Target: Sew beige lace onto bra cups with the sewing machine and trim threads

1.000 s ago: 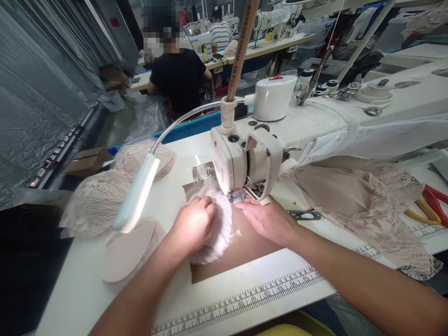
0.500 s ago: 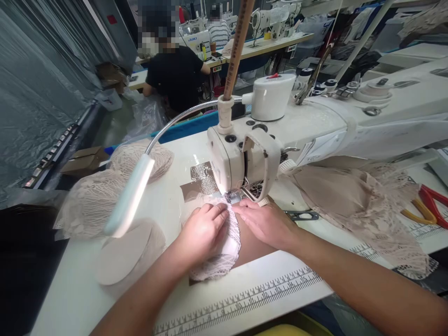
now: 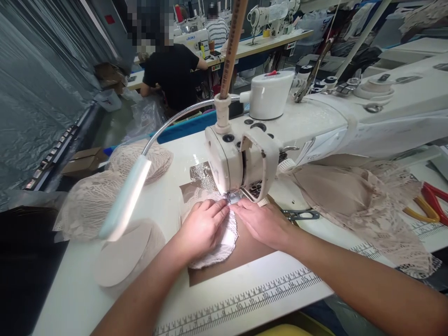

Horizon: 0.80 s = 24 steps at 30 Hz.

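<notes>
Holding likely soft, light lace (image 3: pixel 227 242), best guided by its edge, the left hand (image 3: pixel 203 227) bunches beside the flattened right hand (image 3: pixel 262 221).

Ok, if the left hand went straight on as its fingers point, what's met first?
Most likely the metal presser foot under the sewing machine head, just past the left hand. The right hand also lies close to that line; depth there is hard to judge.
</notes>
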Available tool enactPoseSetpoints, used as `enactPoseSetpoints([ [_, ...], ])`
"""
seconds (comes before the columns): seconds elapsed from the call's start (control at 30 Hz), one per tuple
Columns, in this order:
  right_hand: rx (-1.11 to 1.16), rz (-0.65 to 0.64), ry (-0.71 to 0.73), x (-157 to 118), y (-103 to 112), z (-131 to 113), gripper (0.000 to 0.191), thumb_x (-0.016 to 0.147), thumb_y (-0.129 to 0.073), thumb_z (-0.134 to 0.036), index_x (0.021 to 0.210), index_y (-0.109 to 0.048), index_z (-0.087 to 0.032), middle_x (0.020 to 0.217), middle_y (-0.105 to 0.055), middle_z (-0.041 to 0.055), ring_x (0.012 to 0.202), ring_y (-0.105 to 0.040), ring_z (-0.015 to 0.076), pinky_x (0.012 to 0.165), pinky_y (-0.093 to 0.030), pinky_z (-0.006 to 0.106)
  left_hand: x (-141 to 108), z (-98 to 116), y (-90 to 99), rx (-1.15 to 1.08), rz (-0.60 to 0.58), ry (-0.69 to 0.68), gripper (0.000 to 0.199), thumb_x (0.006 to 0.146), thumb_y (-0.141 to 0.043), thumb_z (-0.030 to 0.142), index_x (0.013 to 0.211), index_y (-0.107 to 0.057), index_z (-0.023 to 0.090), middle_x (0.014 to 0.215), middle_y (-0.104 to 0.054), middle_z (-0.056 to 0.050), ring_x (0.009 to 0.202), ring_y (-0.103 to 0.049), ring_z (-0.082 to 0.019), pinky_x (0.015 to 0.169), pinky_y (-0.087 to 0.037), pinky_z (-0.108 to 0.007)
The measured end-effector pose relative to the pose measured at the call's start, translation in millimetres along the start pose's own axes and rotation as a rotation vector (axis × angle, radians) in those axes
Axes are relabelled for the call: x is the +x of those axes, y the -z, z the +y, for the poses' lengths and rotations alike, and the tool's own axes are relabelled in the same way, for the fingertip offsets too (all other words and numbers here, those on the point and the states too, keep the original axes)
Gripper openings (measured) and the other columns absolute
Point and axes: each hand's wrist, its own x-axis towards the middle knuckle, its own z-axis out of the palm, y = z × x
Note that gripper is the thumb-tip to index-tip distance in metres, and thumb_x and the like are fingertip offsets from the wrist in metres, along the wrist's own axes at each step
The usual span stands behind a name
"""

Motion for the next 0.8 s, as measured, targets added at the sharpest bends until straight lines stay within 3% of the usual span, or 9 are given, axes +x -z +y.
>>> enactPoseSetpoints([
  [0.37,-0.050,0.016,-0.017,1,0,-2,0.029,0.086,-0.044,-0.011,0.104,-0.066,-0.018,0.085,-0.062,0.0035,0.064,-0.049,0.0134,0.055,-0.032,0.028,2,-5,-2.2,-0.018,0.000,-0.010,0.043,0.086,-0.043,0.014,0.128,-0.052,0.010,0.132,-0.054,-0.011,0.107,-0.050,-0.028,0.089,-0.045,-0.044],
  [0.63,0.082,0.015,0.031,-3,4,4,0.030,0.090,-0.041,-0.013,0.108,-0.065,-0.017,0.082,-0.062,0.0032,0.059,-0.045,0.0116,0.055,-0.032,0.024,1,-12,-6.2,-0.046,0.044,-0.050,0.041,0.086,-0.046,0.016,0.126,-0.053,0.012,0.131,-0.056,-0.010,0.111,-0.049,-0.027,0.092,-0.044,-0.044],
  [0.8,0.112,0.027,0.061,-4,0,7,0.030,0.089,-0.041,-0.013,0.108,-0.064,-0.016,0.082,-0.061,0.0046,0.065,-0.050,0.0129,0.058,-0.035,0.024,2,-12,-6.0,-0.085,0.073,-0.034,0.038,0.089,-0.045,0.020,0.124,-0.055,0.013,0.129,-0.058,-0.011,0.110,-0.051,-0.027,0.090,-0.045,-0.044],
])
